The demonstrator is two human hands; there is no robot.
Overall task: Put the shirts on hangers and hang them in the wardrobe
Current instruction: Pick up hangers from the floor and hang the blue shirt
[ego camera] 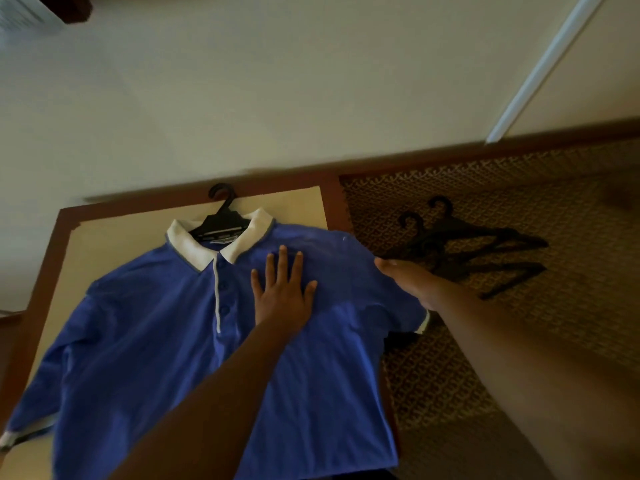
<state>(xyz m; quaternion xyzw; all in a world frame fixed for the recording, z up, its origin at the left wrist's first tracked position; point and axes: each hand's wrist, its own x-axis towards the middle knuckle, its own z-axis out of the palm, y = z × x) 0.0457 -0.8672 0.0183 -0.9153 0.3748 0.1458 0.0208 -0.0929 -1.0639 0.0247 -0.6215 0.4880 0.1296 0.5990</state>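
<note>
From the head view, a blue polo shirt with a white collar lies face up and spread flat on a pale-topped bench with a dark wooden rim. A black hanger is already inside it: its hook sticks out past the collar toward the wall, and its body shows in the neck opening. The left hand lies palm down on the chest of the shirt, just beside the button placket, its fingers straight and spread, pressing the cloth rather than holding it. The right hand sits at the shirt's shoulder on that side, at the bench edge; it is blurred and seen edge-on, so I cannot tell whether its fingers lie flat on the cloth or pinch it.

On the patterned carpet beside the bench lie spare black hangers in a loose heap, well apart from the hanger in use.

The step in hand looks like settling and smoothing the shirt over the hanger's shoulders. The next move probably calls for taking the hook near the collar and lifting the shirt without letting it slide off, then carrying it to the wardrobe, which is not in view.
</note>
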